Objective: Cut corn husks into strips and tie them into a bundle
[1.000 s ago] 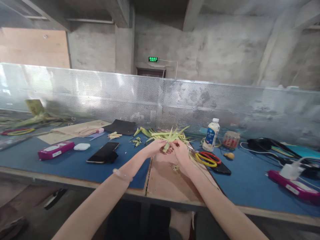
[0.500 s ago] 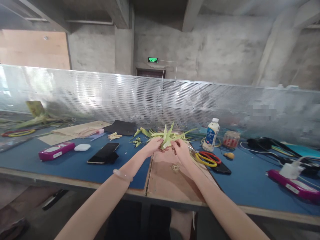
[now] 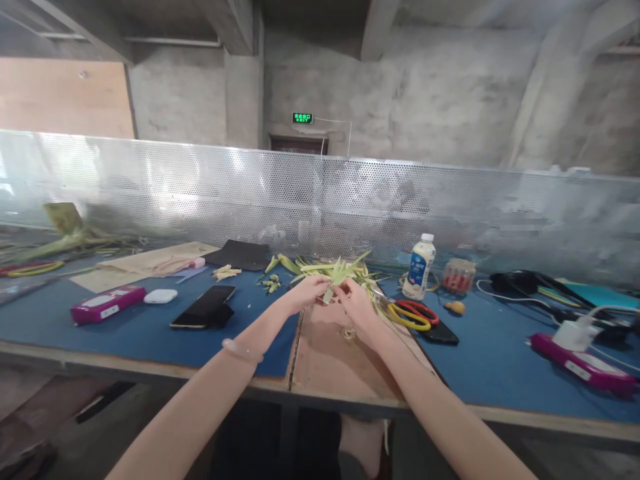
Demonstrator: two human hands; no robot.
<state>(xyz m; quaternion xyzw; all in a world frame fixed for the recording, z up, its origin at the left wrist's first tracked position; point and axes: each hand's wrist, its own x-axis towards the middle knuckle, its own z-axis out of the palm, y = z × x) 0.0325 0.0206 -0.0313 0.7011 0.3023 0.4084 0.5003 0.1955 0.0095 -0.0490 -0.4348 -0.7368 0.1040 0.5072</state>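
Both my hands meet over the middle of the bench and pinch a bundle of pale green leaf strips (image 3: 339, 272). My left hand (image 3: 309, 291) grips the bundle's near end from the left, fingers closed. My right hand (image 3: 353, 300) holds it from the right, fingers closed on the same strips. The strips fan out away from me toward the mesh screen. Below my hands lies a brown board (image 3: 336, 360) with a small curl of leaf scrap (image 3: 349, 332) on it.
Red and yellow scissors (image 3: 413, 313) lie right of my hands, by a white bottle (image 3: 419, 267) and a small jar (image 3: 459, 275). A black phone (image 3: 203, 305), white case (image 3: 160, 295) and magenta box (image 3: 107, 303) sit left. Cables, a charger (image 3: 571, 333) and another magenta box (image 3: 583, 364) lie right.
The leaf bundle was tipped upward half a second ago and now lies lower and flatter again. Both hands keep their grip and have shifted slightly.
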